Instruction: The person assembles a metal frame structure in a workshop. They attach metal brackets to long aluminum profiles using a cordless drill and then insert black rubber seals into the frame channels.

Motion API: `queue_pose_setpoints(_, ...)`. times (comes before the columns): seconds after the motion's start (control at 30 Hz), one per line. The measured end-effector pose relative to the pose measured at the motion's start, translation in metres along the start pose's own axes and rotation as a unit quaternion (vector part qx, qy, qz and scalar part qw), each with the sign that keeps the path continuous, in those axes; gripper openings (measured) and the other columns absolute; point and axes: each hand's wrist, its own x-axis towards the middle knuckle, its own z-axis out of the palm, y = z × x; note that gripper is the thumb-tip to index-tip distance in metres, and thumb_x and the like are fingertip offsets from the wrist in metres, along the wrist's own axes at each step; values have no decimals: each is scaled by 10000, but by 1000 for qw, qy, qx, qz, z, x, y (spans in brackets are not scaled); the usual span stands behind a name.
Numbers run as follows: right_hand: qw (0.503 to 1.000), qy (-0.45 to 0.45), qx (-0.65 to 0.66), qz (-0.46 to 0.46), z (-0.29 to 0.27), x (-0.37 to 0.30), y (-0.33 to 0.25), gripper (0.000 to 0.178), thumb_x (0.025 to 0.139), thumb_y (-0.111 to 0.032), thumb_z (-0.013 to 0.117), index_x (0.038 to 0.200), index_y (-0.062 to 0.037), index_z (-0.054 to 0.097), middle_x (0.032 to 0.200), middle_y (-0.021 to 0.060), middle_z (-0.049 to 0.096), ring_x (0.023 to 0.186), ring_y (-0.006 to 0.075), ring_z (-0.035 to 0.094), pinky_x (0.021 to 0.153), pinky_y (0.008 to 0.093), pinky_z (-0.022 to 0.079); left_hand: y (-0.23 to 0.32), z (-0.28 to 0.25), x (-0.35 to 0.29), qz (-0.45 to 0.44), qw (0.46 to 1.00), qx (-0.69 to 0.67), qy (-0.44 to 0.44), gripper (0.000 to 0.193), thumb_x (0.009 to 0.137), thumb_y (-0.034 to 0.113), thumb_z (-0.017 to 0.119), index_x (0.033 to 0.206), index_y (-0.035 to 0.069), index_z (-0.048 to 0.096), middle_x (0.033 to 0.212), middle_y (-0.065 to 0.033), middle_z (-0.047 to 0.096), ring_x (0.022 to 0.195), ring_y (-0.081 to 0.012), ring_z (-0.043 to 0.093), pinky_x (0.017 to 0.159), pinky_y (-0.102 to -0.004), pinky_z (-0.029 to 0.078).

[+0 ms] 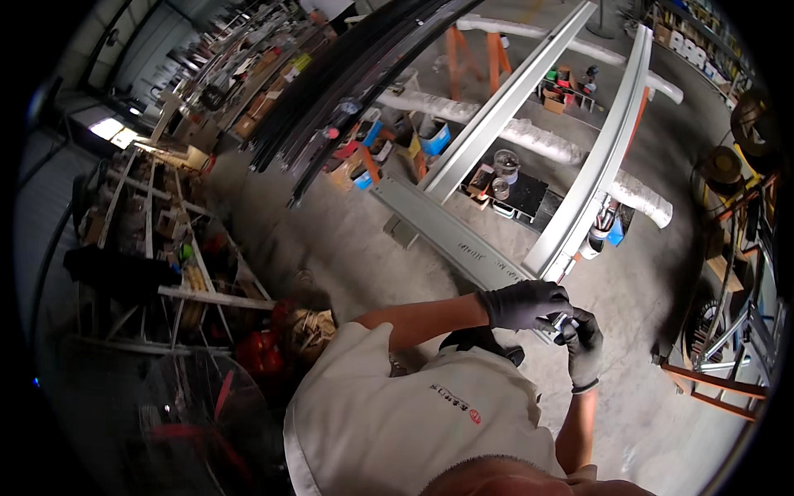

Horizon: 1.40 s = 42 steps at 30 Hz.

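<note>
Both of my hands wear dark grey gloves and meet at the near right corner of a long grey metal frame. My left hand [526,304] reaches in from the left, its fingers closed at a small shiny metal piece [560,320]. From below, my right hand [584,345] closes its fingers on the same piece. Its exact kind is too small to make out, and the fingers cover part of it. The frame's near crosspiece [451,233] carries handwritten marks and passes under my left hand. Two long side rails, the left rail [513,97] and the right rail [597,183], run away from it.
Wrapped white padded bars [538,142] support the rails, with orange trestle legs [456,62] beyond. Buckets [506,163] and boxes stand beneath. Dark long profiles [356,74] lie stacked at far left. A cluttered rack [157,223] stands left; an orange-and-grey metal stand [715,380] is at right.
</note>
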Motion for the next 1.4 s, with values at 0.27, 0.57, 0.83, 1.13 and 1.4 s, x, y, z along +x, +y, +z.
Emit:
queue_pose_setpoints(0.27, 997, -14, 2, -77, -12, -45, -35, 272, 973, -206, 712, 1140, 6, 674, 1032, 39, 671, 933, 113, 604, 827, 288, 515, 100, 6, -6, -158, 924, -325, 124, 497, 812, 37, 834, 1273, 9, 651, 1245, -80, 669, 1090, -160, 643, 956, -331, 533)
queue_pose_setpoints(0.57, 975, -3, 210, -74, -21, -78, -56, 429, 964, -326, 736, 1227, -10, 612, 1022, 38, 653, 874, 116, 632, 781, 255, 535, 110, 5, 42, 39, 988, -98, 116, 536, 673, 55, 939, 1148, 8, 695, 1128, -119, 729, 1048, -228, 704, 921, -347, 559)
queue_pose_setpoints(0.83, 968, 55, 217, -115, -16, -93, -61, 423, 966, -291, 735, 1239, 5, 604, 1020, 50, 658, 867, 114, 626, 787, 249, 528, 116, 0, 60, 115, 985, -95, 91, 553, 653, 98, 960, 1133, 26, 695, 1099, -109, 744, 981, -253, 731, 866, -363, 588)
queue_pose_setpoints(1.13, 940, 96, 323, -53, -7, -88, -59, 454, 933, -112, 757, 1326, 34, 580, 1055, 83, 708, 897, 133, 655, 812, 258, 551, 85, 15, 49, 82, 981, -115, 134, 596, 662, 60, 947, 1186, 7, 665, 1131, -125, 736, 1029, -232, 707, 894, -350, 570)
queue_pose_setpoints(1.4, 925, 99, 364, -45, -3, -79, -52, 399, 956, -105, 732, 1300, 30, 583, 998, 57, 676, 851, 129, 654, 790, 259, 565, 84, 17, 46, 37, 969, -215, 118, 582, 719, 131, 919, 1229, 12, 664, 1093, -103, 717, 979, -206, 703, 859, -346, 556)
